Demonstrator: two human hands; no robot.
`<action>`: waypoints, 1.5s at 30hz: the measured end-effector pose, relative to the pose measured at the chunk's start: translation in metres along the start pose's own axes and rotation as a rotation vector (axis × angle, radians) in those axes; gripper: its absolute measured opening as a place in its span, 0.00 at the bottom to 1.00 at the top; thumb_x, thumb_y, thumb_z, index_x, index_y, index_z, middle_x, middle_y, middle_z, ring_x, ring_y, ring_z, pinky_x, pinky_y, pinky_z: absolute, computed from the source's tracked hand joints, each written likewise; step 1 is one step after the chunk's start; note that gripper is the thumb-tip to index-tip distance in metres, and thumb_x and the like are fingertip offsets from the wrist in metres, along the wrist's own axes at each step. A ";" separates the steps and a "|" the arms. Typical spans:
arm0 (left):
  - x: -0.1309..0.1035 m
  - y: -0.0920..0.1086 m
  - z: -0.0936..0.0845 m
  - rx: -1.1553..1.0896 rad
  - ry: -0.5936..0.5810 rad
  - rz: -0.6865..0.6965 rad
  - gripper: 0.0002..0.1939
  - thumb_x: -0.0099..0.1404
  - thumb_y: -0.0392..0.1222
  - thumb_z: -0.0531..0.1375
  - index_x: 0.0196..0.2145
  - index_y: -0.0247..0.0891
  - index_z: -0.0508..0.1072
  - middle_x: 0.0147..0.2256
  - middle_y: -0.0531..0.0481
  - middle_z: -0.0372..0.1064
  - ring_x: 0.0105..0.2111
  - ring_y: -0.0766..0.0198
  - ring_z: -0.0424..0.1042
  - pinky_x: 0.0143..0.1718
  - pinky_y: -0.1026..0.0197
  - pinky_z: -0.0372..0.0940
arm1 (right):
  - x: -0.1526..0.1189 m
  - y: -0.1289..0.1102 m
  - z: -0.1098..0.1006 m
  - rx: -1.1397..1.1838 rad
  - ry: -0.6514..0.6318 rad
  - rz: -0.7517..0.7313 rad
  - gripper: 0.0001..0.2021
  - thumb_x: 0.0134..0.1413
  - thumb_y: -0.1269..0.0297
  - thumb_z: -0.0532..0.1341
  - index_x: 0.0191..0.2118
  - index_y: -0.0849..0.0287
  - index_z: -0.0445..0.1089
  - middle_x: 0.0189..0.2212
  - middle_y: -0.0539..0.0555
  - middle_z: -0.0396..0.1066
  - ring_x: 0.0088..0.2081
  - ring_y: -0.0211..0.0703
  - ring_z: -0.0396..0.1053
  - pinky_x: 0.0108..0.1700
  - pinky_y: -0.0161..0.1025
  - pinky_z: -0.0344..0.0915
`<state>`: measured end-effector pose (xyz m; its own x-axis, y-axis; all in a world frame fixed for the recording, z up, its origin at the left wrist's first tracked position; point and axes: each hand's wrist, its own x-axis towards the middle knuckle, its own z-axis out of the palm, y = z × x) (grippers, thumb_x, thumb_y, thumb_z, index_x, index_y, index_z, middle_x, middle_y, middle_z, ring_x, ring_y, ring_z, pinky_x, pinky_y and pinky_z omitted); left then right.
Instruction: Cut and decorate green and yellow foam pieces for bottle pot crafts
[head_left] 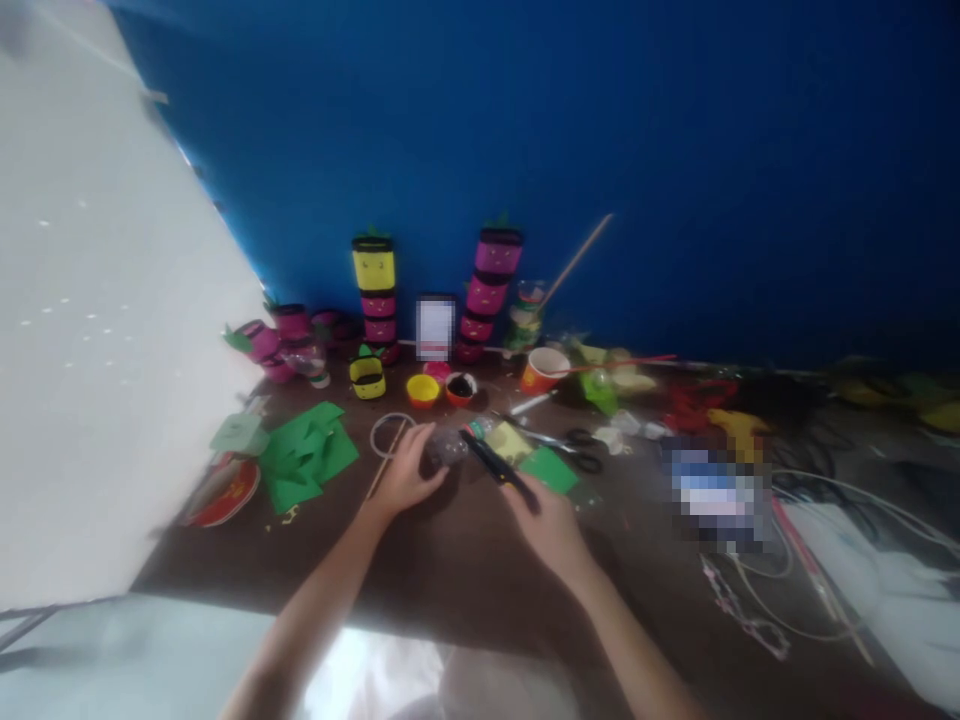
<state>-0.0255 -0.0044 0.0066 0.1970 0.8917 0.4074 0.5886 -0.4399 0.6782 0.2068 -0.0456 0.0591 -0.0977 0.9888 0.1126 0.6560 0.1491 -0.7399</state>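
My left hand (pixel 409 472) is closed round one end of a clear plastic bottle (pixel 448 447), which lies on its side just above the dark brown table (pixel 450 580). In my right hand (pixel 546 520) is a black utility knife (pixel 496 465), its front end beside the bottle's green-labelled part. Just behind the knife lies a yellow paper piece (pixel 508 442). A green paper piece (pixel 549 468) is beside my right hand. A clear ring (pixel 390 436) and a thin wooden stick (pixel 381 470) lie by my left hand.
Green paper sheets (pixel 307 455) and a red round lid (pixel 227 492) lie at left. Behind stand a yellow cup (pixel 423 391), an orange paper cup (pixel 545 370) and pink-yellow decorated stacks (pixel 375 290). Black scissors (pixel 581 450), cables and a blurred-out item are on the right.
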 end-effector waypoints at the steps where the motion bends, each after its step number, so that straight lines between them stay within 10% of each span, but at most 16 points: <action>1: 0.000 0.000 0.000 -0.002 -0.004 -0.005 0.35 0.54 0.42 0.60 0.58 0.39 0.54 0.54 0.39 0.55 0.55 0.52 0.57 0.56 0.49 0.56 | 0.000 0.000 0.000 0.003 -0.002 0.000 0.14 0.55 0.59 0.54 0.40 0.60 0.71 0.33 0.57 0.76 0.33 0.46 0.74 0.35 0.37 0.69; 13: -0.001 0.000 0.000 -0.058 -0.015 -0.040 0.35 0.54 0.44 0.61 0.58 0.38 0.54 0.53 0.39 0.57 0.54 0.51 0.59 0.55 0.48 0.57 | 0.000 0.004 0.001 0.092 -0.002 0.028 0.15 0.53 0.58 0.55 0.41 0.61 0.71 0.36 0.58 0.75 0.37 0.48 0.73 0.38 0.38 0.68; 18: 0.000 0.004 -0.004 -0.187 0.095 -0.071 0.37 0.54 0.42 0.61 0.58 0.38 0.51 0.51 0.40 0.60 0.51 0.54 0.63 0.52 0.50 0.60 | 0.005 0.014 0.003 0.345 0.061 0.170 0.16 0.51 0.55 0.57 0.38 0.63 0.71 0.18 0.50 0.66 0.20 0.38 0.65 0.22 0.33 0.62; 25: 0.004 0.013 -0.085 -0.152 0.481 -0.182 0.40 0.51 0.41 0.64 0.58 0.40 0.50 0.48 0.42 0.63 0.48 0.57 0.66 0.51 0.52 0.62 | 0.015 0.035 0.014 0.714 0.211 0.325 0.19 0.44 0.49 0.62 0.34 0.62 0.71 0.17 0.48 0.62 0.17 0.30 0.56 0.16 0.28 0.55; 31: 0.008 -0.029 -0.172 -0.029 0.785 -0.398 0.42 0.45 0.44 0.67 0.55 0.42 0.51 0.44 0.46 0.62 0.44 0.61 0.68 0.45 0.56 0.66 | 0.021 0.046 0.021 0.754 0.251 0.368 0.21 0.40 0.47 0.63 0.33 0.62 0.71 0.21 0.51 0.65 0.18 0.30 0.58 0.16 0.27 0.56; 45: 0.038 -0.084 -0.190 0.247 0.692 -0.559 0.47 0.39 0.50 0.67 0.54 0.39 0.52 0.42 0.45 0.62 0.44 0.53 0.67 0.46 0.49 0.63 | 0.019 0.056 0.031 0.510 0.200 0.225 0.19 0.50 0.50 0.57 0.34 0.64 0.71 0.14 0.45 0.56 0.16 0.32 0.54 0.17 0.30 0.51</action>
<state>-0.2166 0.0462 0.0814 -0.6322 0.6705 0.3883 0.6228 0.1417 0.7694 0.2189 -0.0181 -0.0007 0.1771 0.9842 0.0024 0.1964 -0.0330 -0.9800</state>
